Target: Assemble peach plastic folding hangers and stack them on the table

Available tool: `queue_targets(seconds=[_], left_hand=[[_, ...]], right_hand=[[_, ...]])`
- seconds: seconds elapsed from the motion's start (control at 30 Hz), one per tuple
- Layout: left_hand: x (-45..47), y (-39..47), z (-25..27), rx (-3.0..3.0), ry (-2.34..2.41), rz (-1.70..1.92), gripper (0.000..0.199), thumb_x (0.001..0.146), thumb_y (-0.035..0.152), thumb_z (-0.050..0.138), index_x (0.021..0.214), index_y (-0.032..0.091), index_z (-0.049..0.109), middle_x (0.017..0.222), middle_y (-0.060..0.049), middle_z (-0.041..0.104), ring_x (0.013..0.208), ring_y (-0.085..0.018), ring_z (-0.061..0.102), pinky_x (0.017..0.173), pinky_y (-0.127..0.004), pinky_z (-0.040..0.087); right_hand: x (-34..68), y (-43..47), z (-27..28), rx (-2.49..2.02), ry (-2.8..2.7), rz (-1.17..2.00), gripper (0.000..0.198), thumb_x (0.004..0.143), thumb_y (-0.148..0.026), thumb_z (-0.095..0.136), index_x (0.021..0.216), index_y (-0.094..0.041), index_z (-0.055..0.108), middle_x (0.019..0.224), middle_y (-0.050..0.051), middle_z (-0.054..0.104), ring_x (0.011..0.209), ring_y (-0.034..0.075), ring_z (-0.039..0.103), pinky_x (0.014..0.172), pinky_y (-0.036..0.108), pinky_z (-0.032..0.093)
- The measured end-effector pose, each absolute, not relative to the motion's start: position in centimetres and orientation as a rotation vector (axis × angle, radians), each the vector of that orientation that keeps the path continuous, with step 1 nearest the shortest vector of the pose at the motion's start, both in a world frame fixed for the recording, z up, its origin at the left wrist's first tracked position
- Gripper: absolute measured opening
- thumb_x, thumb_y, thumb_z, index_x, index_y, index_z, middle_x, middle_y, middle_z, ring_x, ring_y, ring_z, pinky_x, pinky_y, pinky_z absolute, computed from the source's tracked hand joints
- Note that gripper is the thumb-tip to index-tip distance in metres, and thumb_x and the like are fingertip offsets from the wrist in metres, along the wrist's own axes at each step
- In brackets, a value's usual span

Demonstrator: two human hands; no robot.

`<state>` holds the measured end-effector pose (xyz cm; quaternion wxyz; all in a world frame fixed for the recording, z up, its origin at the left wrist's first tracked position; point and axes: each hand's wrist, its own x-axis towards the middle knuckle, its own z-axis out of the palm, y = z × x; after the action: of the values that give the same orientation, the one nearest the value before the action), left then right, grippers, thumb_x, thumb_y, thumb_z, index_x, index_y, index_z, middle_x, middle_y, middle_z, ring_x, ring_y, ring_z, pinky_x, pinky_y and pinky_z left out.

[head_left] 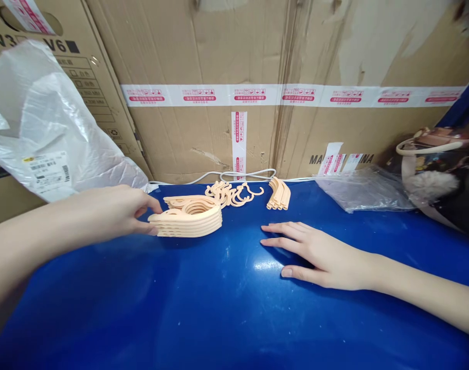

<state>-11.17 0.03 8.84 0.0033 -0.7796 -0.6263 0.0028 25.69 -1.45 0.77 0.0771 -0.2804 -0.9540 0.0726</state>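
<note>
Head view, left hand (119,213) pinching stacked peach plastic pieces (190,221), right hand (315,252) flat, empty

bright, even light | glare on blue table (234,308) | edges warped | soft focus

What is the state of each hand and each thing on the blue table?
Left hand: fingertips pinch the end of the stack of peach plastic curved pieces.
Right hand: flat on the blue table, open, holding nothing.
Stack of peach plastic curved pieces: neatly piled, lying flat.
Loose peach plastic hooks: scattered heap.
Small peach plastic strips: bundled together.
Clear plastic bag: crumpled, lying flat.
</note>
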Motion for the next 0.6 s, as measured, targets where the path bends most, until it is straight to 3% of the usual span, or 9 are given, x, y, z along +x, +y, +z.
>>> queue_targets(seconds=[0.1, 0.3, 0.37, 0.47, 0.53, 0.6], left_hand=[[-10.6, -0.1, 9.1, -2.367, -2.007, 0.389, 0.035, 0.074, 0.052, 0.048, 0.084, 0.030, 0.073, 0.072, -0.001, 0.068, 0.066, -0.022, 0.060, 0.053, -0.026, 0.032], [-9.8, -0.3, 9.4, -2.306, -1.935, 0.463, 0.035, 0.080, 0.051, 0.045, 0.078, 0.027, 0.070, 0.065, -0.001, 0.062, 0.061, -0.021, 0.057, 0.050, -0.026, 0.028], [-10.0, -0.3, 9.5, -2.320, -1.935, 0.436, 0.036, 0.079, 0.055, 0.048, 0.080, 0.026, 0.070, 0.064, 0.000, 0.060, 0.059, -0.020, 0.057, 0.049, -0.026, 0.028], [-10.7, -0.2, 9.8, -2.376, -2.046, 0.317, 0.056, 0.074, 0.068, 0.050, 0.106, 0.025, 0.066, 0.071, 0.000, 0.063, 0.061, -0.020, 0.059, 0.052, -0.025, 0.034], [-11.5, 0.2, 10.1, -2.413, -2.104, 0.117, 0.067, 0.077, 0.073, 0.044, 0.120, 0.024, 0.059, 0.083, -0.001, 0.067, 0.071, -0.023, 0.062, 0.060, -0.026, 0.041], [-12.5, 0.8, 10.0, -2.431, -2.085, -0.085, 0.065, 0.083, 0.071, 0.039, 0.122, 0.022, 0.057, 0.098, -0.004, 0.068, 0.086, -0.025, 0.062, 0.071, -0.027, 0.043]], right_hand=[[25.7, -1.4, 0.7, -0.828, -2.850, 0.224, 0.051, 0.094, -0.048, 0.046, 0.139, -0.023, 0.045, 0.148, 0.011, 0.039, 0.133, 0.027, 0.039, 0.107, 0.049, 0.033], [25.7, -1.5, 0.8, -0.820, -2.829, 0.247, 0.051, 0.093, -0.048, 0.048, 0.138, -0.024, 0.047, 0.147, 0.011, 0.040, 0.132, 0.028, 0.039, 0.107, 0.050, 0.033], [25.7, -1.5, 0.8, -0.816, -2.828, 0.250, 0.051, 0.093, -0.048, 0.049, 0.138, -0.024, 0.047, 0.147, 0.011, 0.040, 0.132, 0.028, 0.040, 0.107, 0.050, 0.034], [25.7, -1.4, 0.8, -0.808, -2.819, 0.266, 0.051, 0.092, -0.047, 0.050, 0.138, -0.025, 0.047, 0.147, 0.011, 0.041, 0.132, 0.028, 0.041, 0.106, 0.049, 0.035], [25.7, -1.4, 0.7, -0.817, -2.818, 0.265, 0.051, 0.092, -0.048, 0.050, 0.138, -0.025, 0.047, 0.147, 0.010, 0.040, 0.132, 0.028, 0.040, 0.107, 0.050, 0.035], [25.7, -1.5, 0.7, -0.824, -2.820, 0.260, 0.051, 0.092, -0.048, 0.049, 0.138, -0.025, 0.047, 0.147, 0.010, 0.040, 0.132, 0.028, 0.040, 0.107, 0.050, 0.034]])
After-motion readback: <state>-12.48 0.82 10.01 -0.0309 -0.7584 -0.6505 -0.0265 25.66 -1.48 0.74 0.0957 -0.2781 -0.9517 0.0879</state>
